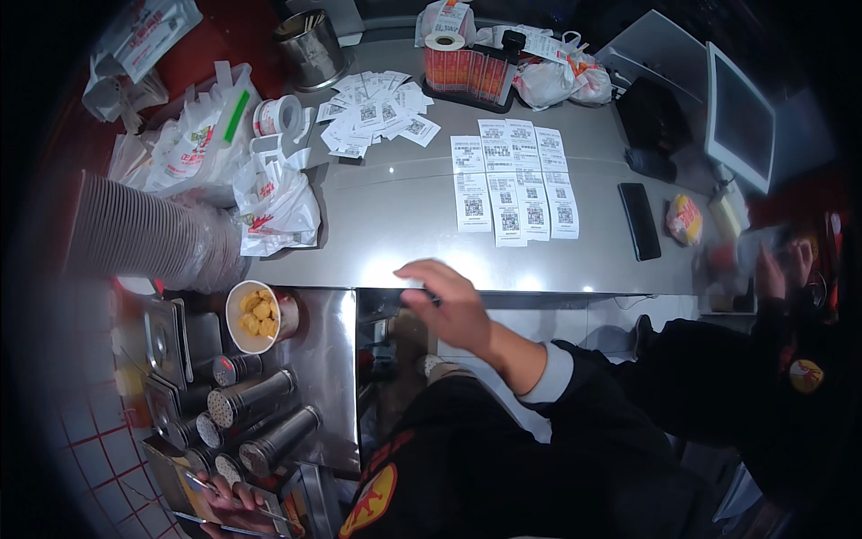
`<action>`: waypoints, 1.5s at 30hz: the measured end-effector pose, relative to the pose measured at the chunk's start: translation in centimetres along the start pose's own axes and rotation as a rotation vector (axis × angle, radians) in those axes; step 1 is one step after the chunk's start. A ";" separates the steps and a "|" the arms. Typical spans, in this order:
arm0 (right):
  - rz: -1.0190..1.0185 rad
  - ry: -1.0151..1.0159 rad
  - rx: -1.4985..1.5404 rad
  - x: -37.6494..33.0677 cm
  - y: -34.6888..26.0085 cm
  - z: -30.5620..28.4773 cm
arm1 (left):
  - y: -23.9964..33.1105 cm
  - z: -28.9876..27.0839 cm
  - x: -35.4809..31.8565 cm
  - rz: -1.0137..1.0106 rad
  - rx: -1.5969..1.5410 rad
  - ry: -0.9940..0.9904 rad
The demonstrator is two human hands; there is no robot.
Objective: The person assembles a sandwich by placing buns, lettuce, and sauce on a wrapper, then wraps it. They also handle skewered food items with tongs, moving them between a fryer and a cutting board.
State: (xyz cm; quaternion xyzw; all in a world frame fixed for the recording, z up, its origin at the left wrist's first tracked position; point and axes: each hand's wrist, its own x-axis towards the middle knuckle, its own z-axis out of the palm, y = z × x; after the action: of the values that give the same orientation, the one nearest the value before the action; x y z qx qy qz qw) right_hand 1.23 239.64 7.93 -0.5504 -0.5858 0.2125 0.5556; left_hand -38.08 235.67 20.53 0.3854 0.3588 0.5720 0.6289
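My right hand (444,308) hovers open, fingers spread, over the front edge of the steel counter (395,225), holding nothing. It is nearest to the rows of long white receipts (512,180) laid flat on the counter. At the lower left edge my left hand (229,503) grips a flat shiny metal tray (193,492); only its fingers show. A paper cup of golden fried pieces (256,314) stands on the lower steel shelf (328,377), left of my right hand. Metal shakers (260,395) lie beside it.
A sideways stack of clear lids (153,234) and printed plastic bags (269,207) crowd the left. Loose slips (377,112) and a metal bucket (310,45) sit at the back. A black phone (639,220), a wrapped bun (685,218) and a monitor (741,117) are right, by a co-worker's blurred hand (777,269).
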 end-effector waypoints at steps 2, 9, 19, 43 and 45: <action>0.004 -0.266 0.229 -0.7 -3.6 3.5 | -0.7 -0.1 -1.2 0.028 0.065 0.081; 0.222 -1.130 0.746 -4.7 -13.5 12.6 | -4.0 0.1 -3.6 -0.007 0.138 -0.050; 0.207 -1.383 0.591 -8.9 -18.5 19.4 | -3.2 -5.1 -9.7 -0.079 0.309 0.082; 0.319 -1.221 0.220 -27.8 -36.1 35.0 | 9.6 -59.8 -25.4 0.119 0.886 1.869; 0.332 -1.161 0.182 -27.4 -35.8 34.4 | 9.8 -60.9 -25.2 0.123 0.890 1.869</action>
State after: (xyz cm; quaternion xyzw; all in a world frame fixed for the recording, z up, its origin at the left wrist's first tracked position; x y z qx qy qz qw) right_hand -49.93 217.10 17.27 -0.3788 -0.6789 0.6109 0.1498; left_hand -98.97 215.61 2.45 0.0030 0.8621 0.4898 -0.1301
